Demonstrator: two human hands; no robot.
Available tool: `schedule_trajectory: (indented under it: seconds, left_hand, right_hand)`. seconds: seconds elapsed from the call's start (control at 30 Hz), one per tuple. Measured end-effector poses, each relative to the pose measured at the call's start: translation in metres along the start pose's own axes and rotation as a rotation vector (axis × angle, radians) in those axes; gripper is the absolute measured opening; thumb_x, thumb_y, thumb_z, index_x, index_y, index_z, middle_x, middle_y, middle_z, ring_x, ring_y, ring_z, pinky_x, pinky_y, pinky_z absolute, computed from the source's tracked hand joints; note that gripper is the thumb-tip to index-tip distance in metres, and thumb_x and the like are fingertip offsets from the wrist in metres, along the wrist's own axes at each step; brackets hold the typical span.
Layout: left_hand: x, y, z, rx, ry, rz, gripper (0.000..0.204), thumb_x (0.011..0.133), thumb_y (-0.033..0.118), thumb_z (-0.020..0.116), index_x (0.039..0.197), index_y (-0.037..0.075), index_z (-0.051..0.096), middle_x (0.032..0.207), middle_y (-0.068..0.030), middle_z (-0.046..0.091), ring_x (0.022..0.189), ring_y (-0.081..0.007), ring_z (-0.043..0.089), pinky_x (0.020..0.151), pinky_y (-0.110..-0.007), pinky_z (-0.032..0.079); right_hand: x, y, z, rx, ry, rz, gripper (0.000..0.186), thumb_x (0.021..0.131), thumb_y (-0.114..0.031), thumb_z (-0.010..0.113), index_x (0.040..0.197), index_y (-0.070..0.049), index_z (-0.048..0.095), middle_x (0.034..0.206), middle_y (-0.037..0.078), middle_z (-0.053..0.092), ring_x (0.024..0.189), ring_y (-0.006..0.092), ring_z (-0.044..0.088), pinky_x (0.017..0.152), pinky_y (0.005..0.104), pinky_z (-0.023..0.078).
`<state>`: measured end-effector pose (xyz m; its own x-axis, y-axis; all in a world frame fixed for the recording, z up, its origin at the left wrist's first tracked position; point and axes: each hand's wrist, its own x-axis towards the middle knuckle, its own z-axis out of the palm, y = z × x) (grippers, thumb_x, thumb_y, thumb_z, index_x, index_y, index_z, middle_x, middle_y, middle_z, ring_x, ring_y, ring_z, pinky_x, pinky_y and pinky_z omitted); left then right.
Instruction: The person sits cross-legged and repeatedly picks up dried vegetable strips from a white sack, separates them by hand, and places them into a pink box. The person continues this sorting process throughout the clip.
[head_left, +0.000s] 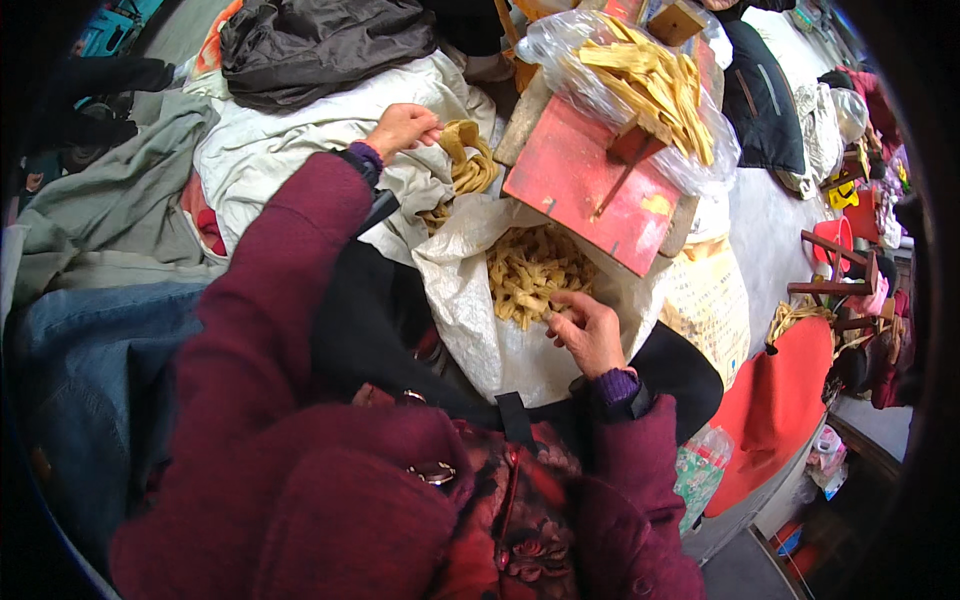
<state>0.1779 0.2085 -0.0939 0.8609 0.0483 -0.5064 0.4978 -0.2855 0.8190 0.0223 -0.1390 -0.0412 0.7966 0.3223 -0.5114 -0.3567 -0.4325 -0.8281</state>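
Observation:
My left hand (405, 130) is at upper left of centre with fingers pinched, just left of long tan strips (470, 165) lying on pale cloth. My right hand (585, 330) is closed at the open white woven sack (450, 310), over the short tan pieces (520, 265) inside it. What either hand grips is too small or hidden to make out. Above the sack is a red board (560, 160) with a wooden block (635, 140) and a thin bar on it. Flat tan strips (640, 70) lie on clear plastic over the board's far part.
Dark fabric (300, 40) and pale cloths (260, 170) pile at upper left, blue denim (100, 360) at left. At right are a red cushion-like fabric (770, 400), small wooden stools (830, 285), a red bucket (835, 235) and a black padded item (760, 100).

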Motion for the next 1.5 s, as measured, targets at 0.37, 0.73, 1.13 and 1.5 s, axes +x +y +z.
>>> schedule_trajectory:
  seconds: [0.37, 0.73, 1.13, 1.5]
  left_hand:
    - [0.114, -0.102, 0.048, 0.396, 0.393, 0.205, 0.034, 0.072, 0.031, 0.068, 0.087, 0.002, 0.06, 0.081, -0.0211, 0.062, 0.08, -0.0344, 0.06, 0.069, -0.039, 0.047]
    - [0.135, -0.137, 0.068, 0.637, 0.598, 0.26, 0.027, 0.07, 0.016, 0.066, 0.095, 0.008, 0.06, 0.085, -0.0181, 0.056, 0.077, -0.0369, 0.057, 0.066, -0.043, 0.046]
    - [-0.01, 0.015, -0.016, -0.234, -0.301, 0.03, 0.015, 0.085, 0.01, 0.052, 0.099, 0.004, 0.053, 0.069, -0.0005, 0.055, 0.057, -0.0065, 0.052, 0.055, -0.019, 0.043]
    - [-0.217, 0.156, 0.032, -0.676, -0.396, 0.301, 0.021, 0.091, 0.014, 0.046, 0.107, 0.002, 0.052, 0.063, 0.0031, 0.043, 0.046, -0.0018, 0.035, 0.051, -0.016, 0.039]
  right_hand:
    - [0.018, 0.015, 0.001, 0.021, -0.032, 0.114, 0.025, 0.078, -0.01, 0.06, 0.099, 0.004, 0.061, 0.061, 0.004, 0.057, 0.056, 0.0081, 0.052, 0.053, 0.023, 0.043]
    - [0.025, 0.015, -0.004, -0.042, -0.068, 0.174, 0.023, 0.082, -0.008, 0.058, 0.101, 0.004, 0.06, 0.069, 0.003, 0.059, 0.061, 0.0065, 0.052, 0.056, 0.0207, 0.043]
    - [0.012, -0.003, 0.006, -0.017, -0.057, -0.003, 0.023, 0.078, -0.007, 0.061, 0.097, 0.005, 0.06, 0.065, 0.004, 0.056, 0.061, 0.0086, 0.051, 0.058, 0.0237, 0.044]
    - [-0.002, -0.118, 0.044, -0.019, -0.024, -0.723, 0.054, 0.072, -0.011, 0.071, 0.121, -0.002, 0.048, 0.113, 0.008, 0.056, 0.098, 0.0169, 0.055, 0.086, 0.0311, 0.044]
